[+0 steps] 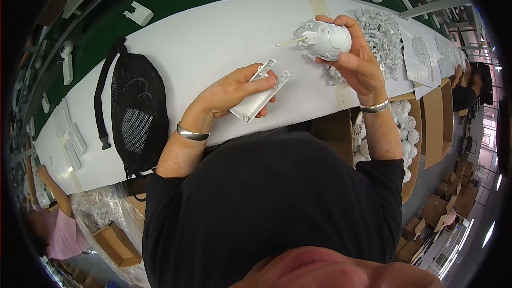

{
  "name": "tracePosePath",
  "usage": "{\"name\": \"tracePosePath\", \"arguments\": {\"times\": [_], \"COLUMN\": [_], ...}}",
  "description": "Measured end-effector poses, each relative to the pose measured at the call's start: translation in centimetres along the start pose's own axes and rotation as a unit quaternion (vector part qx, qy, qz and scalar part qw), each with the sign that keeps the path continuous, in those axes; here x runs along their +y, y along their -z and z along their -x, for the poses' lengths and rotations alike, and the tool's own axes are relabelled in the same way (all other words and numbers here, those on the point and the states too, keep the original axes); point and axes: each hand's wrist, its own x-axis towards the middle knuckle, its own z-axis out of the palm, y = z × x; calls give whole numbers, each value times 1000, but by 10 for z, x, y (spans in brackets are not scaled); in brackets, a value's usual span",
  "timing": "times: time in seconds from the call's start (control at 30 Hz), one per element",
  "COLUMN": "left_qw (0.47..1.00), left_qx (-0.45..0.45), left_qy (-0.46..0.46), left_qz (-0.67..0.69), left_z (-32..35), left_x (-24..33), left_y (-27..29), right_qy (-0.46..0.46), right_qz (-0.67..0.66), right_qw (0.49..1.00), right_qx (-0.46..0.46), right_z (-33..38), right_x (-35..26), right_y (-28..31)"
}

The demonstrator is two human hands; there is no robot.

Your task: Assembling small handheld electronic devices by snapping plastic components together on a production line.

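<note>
A black mesh bag [136, 109] lies on the white table [213, 42]. A heap of small white parts [386, 34] sits nearby. Brown boxes [434, 122] stand beside it.

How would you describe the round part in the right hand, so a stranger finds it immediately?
On the long white table, look right, before the heap of small white parts. The right hand holds a white ball-shaped shell; only it has a thin stick poking out leftward.

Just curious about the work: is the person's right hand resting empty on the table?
No, the right hand is raised and holds a white ball-shaped part with a thin stick.
</note>
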Motion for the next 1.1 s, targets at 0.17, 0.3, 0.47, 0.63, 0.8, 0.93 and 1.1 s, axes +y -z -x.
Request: {"name": "tracePosePath", "arguments": {"times": [0.17, 0.3, 0.47, 0.63, 0.8, 0.93, 1.1], "left_qw": [996, 996, 996, 999, 990, 996, 995], "left_qx": [-86, -82, -90, -34, -48, -56, 3], "left_qy": [-7, 1, 9, -32, -107, -60, -97], "left_qz": [12, 17, -13, -15, -83, -42, -8], "left_z": [5, 8, 5, 5, 6, 6, -4], "left_x": [6, 11, 9, 3, 5, 13, 1], "left_y": [-8, -16, -26, -35, -32, -33, -40], "right_qy": [-77, -52, -80, -38, -38, -70, 4], "right_qz": [-20, 102, 79, 127, 78, 94, 224], "right_qw": [989, 973, 957, 949, 951, 942, 938], "right_qx": [-122, -199, -267, -285, -298, -316, -264], "right_z": [-3, -4, -15, -17, -19, -21, -15], "right_x": [7, 3, 8, 8, 21, 16, 9], "right_y": [8, 8, 23, 17, 21, 21, 11]}}
